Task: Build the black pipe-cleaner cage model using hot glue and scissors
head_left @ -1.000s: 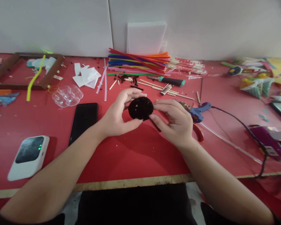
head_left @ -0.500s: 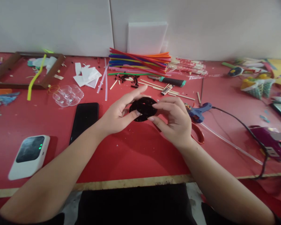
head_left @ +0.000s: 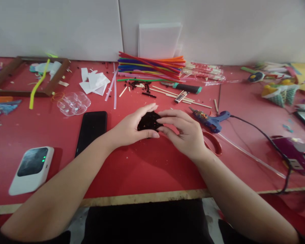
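A small, black, roundish piece (head_left: 148, 122) with an openwork look sits between my two hands, low over the table in front of me. My left hand (head_left: 132, 127) curves around its left side, fingers behind and thumb along the near edge. From the right, the fingertips and thumb of my right hand (head_left: 184, 130) pinch its right edge. Just beyond my right hand lie a blue glue gun (head_left: 213, 121) with a dark cable and the red handle of a tool (head_left: 214, 142), partly hidden by my wrist.
Behind my hands lie a bundle of coloured pipe cleaners (head_left: 152, 66), a utility knife (head_left: 185, 88), thin wooden sticks (head_left: 173, 93) and black scraps (head_left: 139, 84). A phone (head_left: 92, 130), a white device (head_left: 32, 169), a clear plastic tray (head_left: 75, 103) and a brown frame (head_left: 20, 92) occupy the left.
My hands have lowered the black piece slightly and turned it. My left thumb has moved from its top to the near edge. A short black strip behind my hands is now uncovered.
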Tool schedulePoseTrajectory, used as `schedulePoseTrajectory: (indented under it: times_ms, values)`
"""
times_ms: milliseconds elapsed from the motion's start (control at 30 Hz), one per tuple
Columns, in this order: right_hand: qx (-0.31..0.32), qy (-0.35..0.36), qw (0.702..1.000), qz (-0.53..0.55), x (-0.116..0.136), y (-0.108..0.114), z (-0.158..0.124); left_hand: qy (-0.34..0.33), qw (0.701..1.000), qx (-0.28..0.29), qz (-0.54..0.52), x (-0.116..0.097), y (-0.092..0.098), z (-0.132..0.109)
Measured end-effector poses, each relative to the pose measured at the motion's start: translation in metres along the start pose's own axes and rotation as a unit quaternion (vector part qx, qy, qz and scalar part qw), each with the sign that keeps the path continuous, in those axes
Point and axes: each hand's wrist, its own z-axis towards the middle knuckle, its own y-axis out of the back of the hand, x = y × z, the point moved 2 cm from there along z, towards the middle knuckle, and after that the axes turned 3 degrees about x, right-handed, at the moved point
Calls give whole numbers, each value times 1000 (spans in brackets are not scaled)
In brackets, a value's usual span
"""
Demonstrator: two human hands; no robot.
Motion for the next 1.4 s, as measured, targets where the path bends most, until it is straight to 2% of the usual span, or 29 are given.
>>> schedulePoseTrajectory:
  times_ms: [333,633,733,833,900,967,1100,1233,1400]
  values:
    - [-30,-20,999,19,2,-5,-3,-14,999,28,-14,-4,-6,0]
    - [-36,-48,998,22,4,-8,-3,-28,999,29,-3,-4,-7,1]
    - [-31,-65,993,90,-2,-11,-5,-46,999,1,3,-8,-3,0]
    - [-42,-83,982,167,-4,-10,-7,-98,992,-75,12,-13,1,0]
    - [-58,-88,983,152,-2,-7,-6,-134,983,-119,42,-16,3,0]
    - [-68,-87,987,116,2,-4,-5,-152,976,-137,73,-16,3,0]
    - [-71,-100,985,125,7,-2,-3,-168,973,-131,85,-18,1,-1]
    - [-73,-112,979,154,5,-4,-4,-160,980,-84,83,-25,-1,-4]
    - [-50,-76,988,124,4,-3,-4,-139,985,-38,90,-28,-1,-7]
